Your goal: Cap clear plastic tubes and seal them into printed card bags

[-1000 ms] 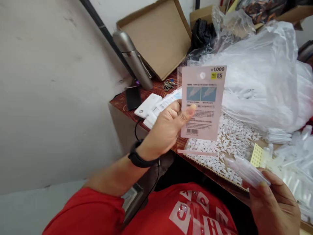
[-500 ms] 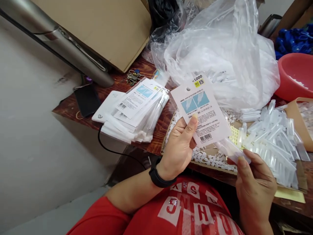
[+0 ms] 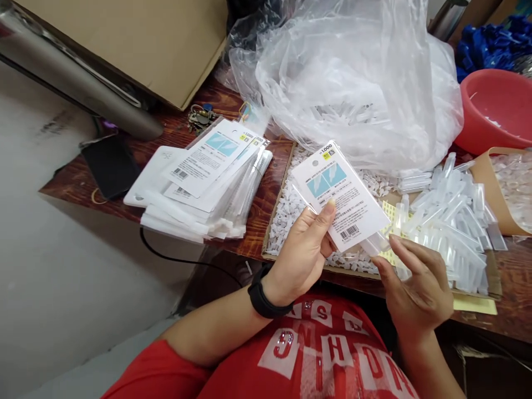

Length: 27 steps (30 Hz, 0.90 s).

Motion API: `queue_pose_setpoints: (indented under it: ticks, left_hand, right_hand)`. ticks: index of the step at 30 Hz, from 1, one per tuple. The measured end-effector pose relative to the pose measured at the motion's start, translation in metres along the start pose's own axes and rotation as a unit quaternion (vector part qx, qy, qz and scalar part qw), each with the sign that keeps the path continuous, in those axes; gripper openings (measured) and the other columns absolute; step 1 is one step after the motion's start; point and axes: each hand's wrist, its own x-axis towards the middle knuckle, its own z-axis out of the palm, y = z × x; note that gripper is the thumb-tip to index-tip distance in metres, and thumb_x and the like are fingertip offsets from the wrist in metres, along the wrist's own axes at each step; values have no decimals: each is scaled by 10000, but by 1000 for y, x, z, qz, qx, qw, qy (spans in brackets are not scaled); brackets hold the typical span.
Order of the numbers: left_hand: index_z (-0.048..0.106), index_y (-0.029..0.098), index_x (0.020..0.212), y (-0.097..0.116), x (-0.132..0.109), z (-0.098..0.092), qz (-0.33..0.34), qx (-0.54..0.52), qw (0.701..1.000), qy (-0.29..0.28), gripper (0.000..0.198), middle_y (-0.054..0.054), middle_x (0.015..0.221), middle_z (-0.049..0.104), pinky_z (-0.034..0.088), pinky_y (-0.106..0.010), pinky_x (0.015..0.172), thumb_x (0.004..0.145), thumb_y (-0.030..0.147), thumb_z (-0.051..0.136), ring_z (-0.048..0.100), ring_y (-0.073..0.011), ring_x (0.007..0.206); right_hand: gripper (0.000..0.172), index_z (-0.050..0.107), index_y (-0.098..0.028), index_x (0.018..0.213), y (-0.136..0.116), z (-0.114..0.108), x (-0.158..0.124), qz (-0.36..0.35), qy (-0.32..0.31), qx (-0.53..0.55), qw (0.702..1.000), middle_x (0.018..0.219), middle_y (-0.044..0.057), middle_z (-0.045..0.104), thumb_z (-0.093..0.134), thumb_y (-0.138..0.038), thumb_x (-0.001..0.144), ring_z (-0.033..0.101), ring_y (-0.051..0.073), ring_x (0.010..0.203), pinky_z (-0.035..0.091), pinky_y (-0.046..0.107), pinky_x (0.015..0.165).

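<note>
Above the cap tray (image 3: 275, 213), a packet (image 3: 344, 199) is pinched tilted in the left hand (image 3: 303, 260), apparently to meet the tube (image 3: 374, 244) pinched in the right hand (image 3: 415, 291).

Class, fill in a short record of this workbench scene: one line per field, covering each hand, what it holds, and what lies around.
Left hand: grips a printed card packet, thumb on its face
Right hand: pinches a clear tube at the packet's lower end
Left wrist: black band
Under the hands: cardboard tray of small white pieces
Left of tray: stack of packets
Right of hands: pile of clear tubes
Behind: plastic bag, red bowl
</note>
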Motion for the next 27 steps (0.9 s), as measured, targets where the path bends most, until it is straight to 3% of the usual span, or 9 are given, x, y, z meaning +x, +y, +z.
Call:
queue_pose_setpoints:
  ticks: [5, 10, 16, 18, 23, 27]
  left_hand:
    - [765, 236, 1245, -7, -3, -1, -20, -7, 1000, 16, 225, -9, 1197, 835, 647, -230, 903, 1030, 299, 739, 798, -150, 1055]
    - [757, 222, 1200, -15, -5, 2, -8, 5, 999, 30, 275, -22, 1179, 825, 628, -248, 870, 967, 356, 816, 784, -180, 1061]
    - [754, 186, 1050, -23, -8, -1, -8, 64, 997, 46, 341, -24, 956, 821, 516, -213, 618, 908, 477, 859, 707, -125, 741]
    - [753, 188, 1009, -26, -9, -1, -7, 65, 997, 45, 363, -18, 939, 820, 528, -216, 625, 875, 499, 884, 699, -120, 720]
    - [757, 209, 1074, -34, -12, 3, -23, 29, 999, -3, 351, -15, 981, 828, 614, -265, 787, 881, 472, 886, 770, -166, 880]
    - [706, 185, 820, -42, -14, 4, -22, 12, 1000, 2, 332, 31, 778, 774, 558, -171, 670, 873, 452, 896, 708, -88, 708]
  right_hand:
    - [621, 722, -336, 1393, 5, 9, -8, 45, 57, 20, 997, 1310, 57, 761, 893, -128, 833, 756, 263, 1169, 641, 450, 988]
    - [605, 708, -337, 1406, 1, 16, -14, 73, 39, 35, 996, 1464, 73, 697, 864, -124, 862, 701, 301, 1310, 580, 564, 1110]
    - [537, 720, -292, 1337, 5, 18, -7, 52, 8, 46, 998, 1526, 102, 654, 836, -77, 859, 660, 335, 1375, 581, 613, 1083]
    - [486, 728, -282, 1278, 7, 18, -5, 34, 2, 39, 999, 1528, 99, 654, 827, -68, 853, 650, 343, 1386, 577, 627, 1082]
    - [365, 745, -270, 1192, 6, 22, 1, 41, 8, 3, 999, 1547, 88, 637, 776, -89, 876, 604, 359, 1435, 548, 637, 1113]
    - [355, 740, -265, 1220, 4, 27, 4, 40, 18, -9, 999, 1539, 96, 645, 822, -166, 888, 574, 364, 1463, 506, 643, 1158]
